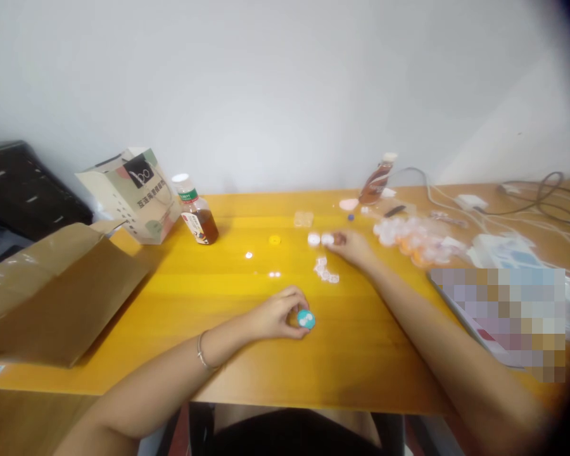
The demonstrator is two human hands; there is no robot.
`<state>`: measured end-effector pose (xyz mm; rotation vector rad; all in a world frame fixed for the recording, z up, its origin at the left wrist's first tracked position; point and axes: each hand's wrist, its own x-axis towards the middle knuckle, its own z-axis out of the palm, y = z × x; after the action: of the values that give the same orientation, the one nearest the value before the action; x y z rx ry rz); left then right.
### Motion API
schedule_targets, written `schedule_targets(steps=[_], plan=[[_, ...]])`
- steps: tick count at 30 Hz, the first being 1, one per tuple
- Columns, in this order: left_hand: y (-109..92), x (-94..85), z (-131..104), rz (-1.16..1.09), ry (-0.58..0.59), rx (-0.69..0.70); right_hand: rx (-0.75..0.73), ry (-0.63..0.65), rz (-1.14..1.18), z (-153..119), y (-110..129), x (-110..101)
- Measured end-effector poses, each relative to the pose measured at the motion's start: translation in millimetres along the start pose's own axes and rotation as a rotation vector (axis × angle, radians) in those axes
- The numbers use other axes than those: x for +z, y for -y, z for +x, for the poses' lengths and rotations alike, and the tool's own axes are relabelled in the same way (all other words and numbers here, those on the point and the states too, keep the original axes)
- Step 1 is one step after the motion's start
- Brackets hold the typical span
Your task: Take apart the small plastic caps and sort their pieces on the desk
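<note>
My left hand [285, 315], with a bracelet at the wrist, pinches a small round teal disc [306, 318] with white marks between thumb and fingers, low over the front of the table. Farther out, my right hand [349, 246] has its fingertips closed on a small white round piece [328, 240]; blur hides its exact kind. Just left of that lies a similar white round piece [314, 239]. Several small pale flat pieces [323, 270] are scattered nearer me. A yellow disc [275, 240] and a clear square block [303, 219] lie beyond my left hand.
On the left stand a brown cardboard box [76, 297], a printed paper bag [140, 196] and a bottle of brown drink [197, 215]. A second bottle [377, 180], a pile of small plastic-looking pieces [413, 237] and cables [536, 196] occupy the right, near a pixelated area.
</note>
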<state>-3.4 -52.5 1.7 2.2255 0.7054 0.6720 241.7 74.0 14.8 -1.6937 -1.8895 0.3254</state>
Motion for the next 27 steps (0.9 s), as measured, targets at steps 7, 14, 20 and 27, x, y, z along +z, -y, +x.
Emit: schedule_targets(steps=[7, 14, 20, 27], plan=[[-3, -3.8, 0, -0.009, 0.028, -0.010, -0.022, -0.186, 0.231, -45, 29, -22], [-6, -6.9, 1, 0.022, 0.050, 0.009, -0.404, 0.362, 0.319, -127, 54, -7], [-5, -13.3, 0, 0.021, 0.095, -0.003, -0.487, 0.455, 0.281, -128, 55, -5], [-8, -16.2, -1, 0.037, 0.101, 0.006, -0.543, 0.490, 0.258, -128, 55, -8]])
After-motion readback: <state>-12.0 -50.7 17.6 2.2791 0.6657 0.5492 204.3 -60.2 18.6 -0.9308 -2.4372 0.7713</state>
